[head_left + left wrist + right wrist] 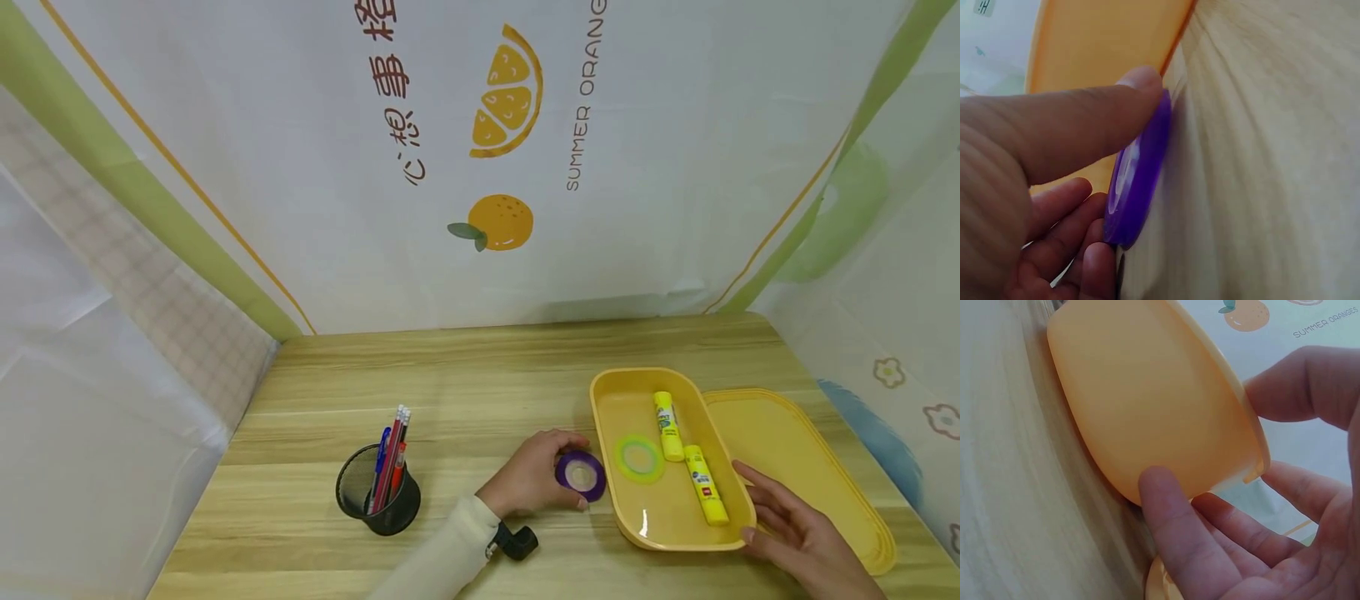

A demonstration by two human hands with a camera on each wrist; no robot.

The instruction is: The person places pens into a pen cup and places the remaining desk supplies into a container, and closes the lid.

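Observation:
My left hand [536,471] holds a purple tape roll [581,476] by its edges, between the thumb and fingers, right beside the left wall of a yellow box [645,521]. In the left wrist view the purple tape roll [1141,178] lies nearly flat, close over the wood. At the box's front right corner, my right hand [798,529] grips the wall; in the right wrist view its thumb and fingertips press on the yellow box [1154,394]. Inside the box lie a yellow-green tape roll [640,459] and two yellow glue sticks [669,427] [707,485].
A yellow lid [810,467] lies flat to the right of the box, partly under my right hand. On the left stands a black mesh pen cup [396,508] with several pens and pencils [388,467]. Printed cloth [637,250] hangs behind the wooden table [300,500].

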